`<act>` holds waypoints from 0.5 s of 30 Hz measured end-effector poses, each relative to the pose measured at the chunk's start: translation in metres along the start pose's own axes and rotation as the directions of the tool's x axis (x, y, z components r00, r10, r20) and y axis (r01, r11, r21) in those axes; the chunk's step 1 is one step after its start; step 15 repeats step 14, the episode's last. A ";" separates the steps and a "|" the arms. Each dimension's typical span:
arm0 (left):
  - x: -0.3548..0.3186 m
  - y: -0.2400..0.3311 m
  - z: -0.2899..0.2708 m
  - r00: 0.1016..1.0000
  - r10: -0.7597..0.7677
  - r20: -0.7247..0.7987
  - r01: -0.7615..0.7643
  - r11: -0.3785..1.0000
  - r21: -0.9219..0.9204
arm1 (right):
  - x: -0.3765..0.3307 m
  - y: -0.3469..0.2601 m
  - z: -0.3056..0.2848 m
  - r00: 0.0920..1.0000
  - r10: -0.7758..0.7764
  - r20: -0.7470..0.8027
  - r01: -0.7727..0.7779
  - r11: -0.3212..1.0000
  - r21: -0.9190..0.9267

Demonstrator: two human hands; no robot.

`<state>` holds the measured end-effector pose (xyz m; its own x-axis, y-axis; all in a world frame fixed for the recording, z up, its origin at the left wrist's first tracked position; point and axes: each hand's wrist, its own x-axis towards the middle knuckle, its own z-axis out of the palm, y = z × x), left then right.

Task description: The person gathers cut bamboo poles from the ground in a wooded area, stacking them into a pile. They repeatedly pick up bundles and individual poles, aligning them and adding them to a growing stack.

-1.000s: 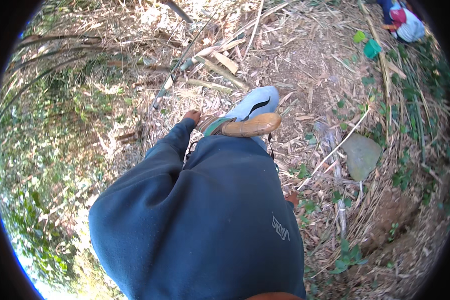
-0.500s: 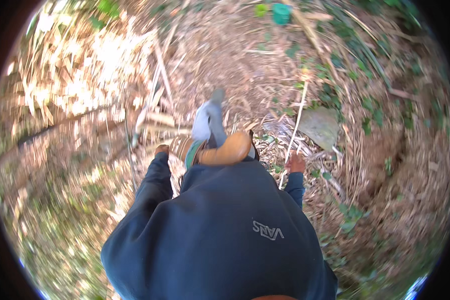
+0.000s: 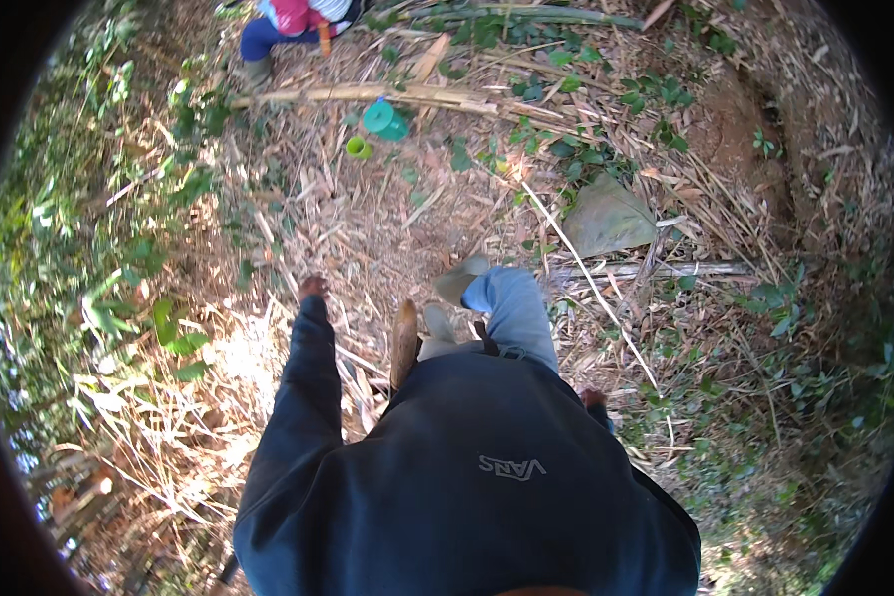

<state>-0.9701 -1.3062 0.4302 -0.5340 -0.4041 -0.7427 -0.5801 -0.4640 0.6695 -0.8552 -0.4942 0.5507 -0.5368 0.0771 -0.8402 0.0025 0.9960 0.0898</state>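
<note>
My left hand (image 3: 313, 288) hangs ahead of its dark sleeve over the littered ground, with its fingers loosely bent and nothing seen in them. Beside my right hip, my right hand (image 3: 593, 397) shows only in part; the dark sweatshirt covers most of its arm, and its fingers cannot be made out. Between the left arm and my legs, a brown wooden piece (image 3: 403, 343), rounded at its end, sticks out from under the sweatshirt at the waist. Neither hand touches it. My light-blue trouser leg (image 3: 517, 308) and a greyish boot (image 3: 460, 280) are stepping forward.
A teal lidded container (image 3: 385, 120) and a lime-green cup (image 3: 358, 147) stand ahead, near a long bamboo pole (image 3: 368, 93). Another person (image 3: 286, 25) is at the far left. A flat grey stone (image 3: 609, 219) and a thin pale stalk (image 3: 596, 288) lie to the right.
My view has turned and moved forward; the container and cup are nearer, and another person has come into view. My left hand has moved away from the wooden piece. My right hand has drawn back.
</note>
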 end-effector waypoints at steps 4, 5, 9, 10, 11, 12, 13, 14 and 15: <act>0.022 -0.034 0.121 0.893 0.117 0.434 -0.388 0.687 0.615 | -0.041 -0.036 0.013 0.984 0.139 0.112 -0.167 0.940 0.296; 0.043 -0.020 0.126 0.735 0.274 0.620 -0.678 0.292 0.674 | -0.015 -0.058 0.000 0.991 0.111 0.081 -0.134 0.909 0.395; 0.081 0.031 0.205 0.565 0.080 0.821 -0.770 -0.305 0.560 | 0.038 -0.108 -0.036 0.994 0.072 -0.087 0.066 0.255 0.965; 0.085 0.058 0.213 0.612 -0.015 0.790 -0.720 -0.424 0.550 | 0.054 -0.127 -0.053 0.995 0.020 -0.094 0.096 -0.122 0.988; 0.085 0.088 0.212 0.666 -0.099 0.739 -0.661 -0.536 0.524 | 0.073 -0.150 -0.083 0.997 -0.033 -0.071 0.055 -0.355 0.933; 0.072 0.113 0.244 0.687 -0.059 0.724 -0.687 -0.379 0.620 | 0.073 -0.152 -0.115 0.997 -0.001 0.071 -0.066 -0.388 0.919; 0.044 0.139 0.310 0.680 -0.055 0.731 -0.727 -0.182 0.663 | 0.064 -0.141 -0.145 0.969 0.077 0.233 -0.176 -0.445 0.878; 0.048 0.195 0.294 0.776 -0.002 0.630 -0.630 -0.057 0.775 | 0.071 -0.166 -0.187 0.986 0.024 0.166 -0.147 -0.360 0.921; 0.048 0.195 0.294 0.776 -0.002 0.630 -0.630 -0.057 0.775 | 0.071 -0.166 -0.187 0.986 0.024 0.166 -0.147 -0.360 0.921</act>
